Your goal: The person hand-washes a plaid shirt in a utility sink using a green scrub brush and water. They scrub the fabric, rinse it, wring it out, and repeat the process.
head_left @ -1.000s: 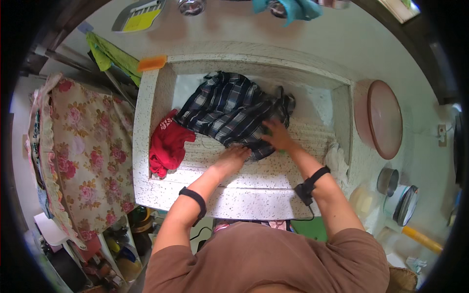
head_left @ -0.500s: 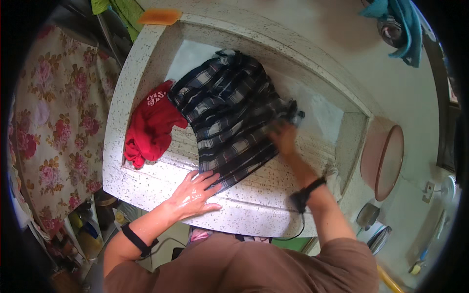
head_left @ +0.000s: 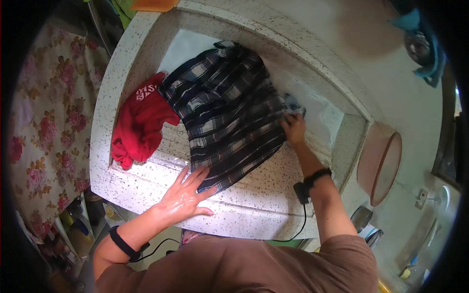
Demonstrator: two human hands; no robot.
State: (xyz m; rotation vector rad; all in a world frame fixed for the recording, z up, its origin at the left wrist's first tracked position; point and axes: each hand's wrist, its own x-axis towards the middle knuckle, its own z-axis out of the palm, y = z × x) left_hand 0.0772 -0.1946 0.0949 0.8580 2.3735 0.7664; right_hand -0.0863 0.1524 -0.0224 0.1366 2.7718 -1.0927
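A dark blue, black and white plaid garment [head_left: 229,112] lies spread over the ridged slope of a speckled stone wash sink [head_left: 117,73]. My left hand [head_left: 181,198], wet and shiny, rests with fingers spread on the garment's near corner and the sink's front ledge. On the garment's right side, my right hand [head_left: 294,130] has its fingers curled on the cloth at the edge, next to a bunched end. Left of the plaid cloth, a crumpled red garment [head_left: 141,122] with white print sits against the sink wall, touching it.
Whitish water [head_left: 317,110] stands at the sink's far end. A pink basin [head_left: 378,166] leans outside its right wall, with a metal pot [head_left: 361,218] nearby. An orange board [head_left: 154,5] sits on the far left corner. A floral curtain [head_left: 53,136] hangs at left.
My right hand has moved slightly right and farther away, its fingers now curled on the garment's edge. My left hand stays on the near corner. The whole view has shifted a little.
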